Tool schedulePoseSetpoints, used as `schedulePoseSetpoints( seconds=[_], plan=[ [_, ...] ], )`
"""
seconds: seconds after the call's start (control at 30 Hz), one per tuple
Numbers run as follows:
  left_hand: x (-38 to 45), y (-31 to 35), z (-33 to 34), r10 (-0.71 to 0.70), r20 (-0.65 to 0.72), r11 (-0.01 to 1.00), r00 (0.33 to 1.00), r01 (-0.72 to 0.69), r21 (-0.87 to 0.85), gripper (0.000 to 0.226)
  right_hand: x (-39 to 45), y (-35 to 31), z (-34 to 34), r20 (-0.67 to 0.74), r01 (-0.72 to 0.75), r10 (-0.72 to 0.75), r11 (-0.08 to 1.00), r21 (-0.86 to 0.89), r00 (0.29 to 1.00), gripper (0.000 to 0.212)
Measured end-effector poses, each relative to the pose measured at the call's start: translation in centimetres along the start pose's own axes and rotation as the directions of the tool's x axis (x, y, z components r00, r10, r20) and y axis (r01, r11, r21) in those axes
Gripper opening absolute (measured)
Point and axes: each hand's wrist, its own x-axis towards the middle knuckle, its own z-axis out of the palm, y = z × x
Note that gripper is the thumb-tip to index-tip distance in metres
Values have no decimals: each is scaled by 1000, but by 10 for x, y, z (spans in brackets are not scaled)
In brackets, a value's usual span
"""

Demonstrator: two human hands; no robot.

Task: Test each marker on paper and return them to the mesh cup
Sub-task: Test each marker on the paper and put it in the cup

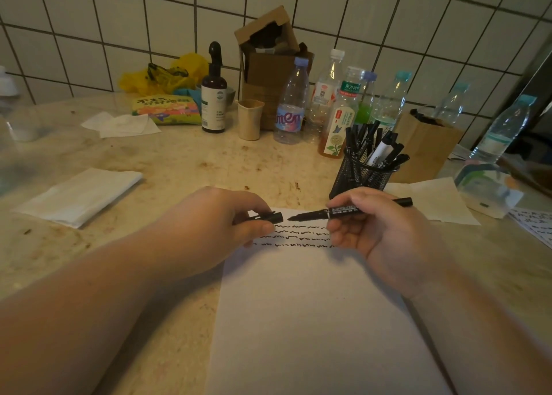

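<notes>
Black felt marker [337, 212]: held level above the top edge of the paper [313, 320], bare tip pointed left. It is pinched at mid-barrel by the fingers [343, 230] of the right hand [376, 230].

Cap [265, 217]: black, pinched between thumb and fingers of the left hand [215, 224], open mouth turned toward the tip. A short gap is left between the two.

Paper: white sheet, laid at the near edge of the counter [179, 161]. Four rows of black squiggles [298, 236] are carried along its top edge; the rest is blank.

Mesh cup [361, 173]: black wire, set just beyond the paper's far right corner, crowded with more markers.

Step in hand: judged either uncapping before a test or capping after one; which cannot be told.

Next move: if capping, tip and cap mouth are to be lined up and pressed together, then the marker is dropped into the mesh cup. If testing, the tip is to be lowered to the blank area below the rows.
</notes>
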Motion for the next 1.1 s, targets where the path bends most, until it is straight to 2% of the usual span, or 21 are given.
schedulePoseSetpoints(
  seconds=[0.23, 0.3, 0.47, 0.67, 0.83, 0.97, 1.1],
  plan=[
    [-2, 0, 1, 19, 30, 1000, 999, -19, -12, 17, -3, -1, 1, 33, -13, 17, 993, -119, 999, 18],
    [-2, -1, 1, 24, 28, 1000, 999, -24, -11, 16, -4, -2, 0, 55, -12, 21, 985, -173, 998, 23],
    [-1, -2, 2, 59, 42, 998, 997, -59, -4, 14, -4, 0, -1, 86, -33, 61, 955, -295, 994, 22],
    [-1, -1, 5, 49, 80, 998, 996, -52, 25, 13, -4, 5, 1, 135, 50, 14, 886, -460, 991, 9],
    [-3, 2, 3, 82, 65, 993, 994, -87, 74, 14, -2, 6, 2, 139, 0, 59, 921, -389, 989, 14],
    [-5, 5, 0, 178, -11, 976, 984, -176, 132, 19, -4, 5, 3, 117, -11, 49, 951, -309, 992, 15],
    [-9, 8, -5, 203, -102, 979, 974, -204, -3, 18, -5, -1, 4, 136, -15, 40, 983, -182, 990, 11]
  ],
)
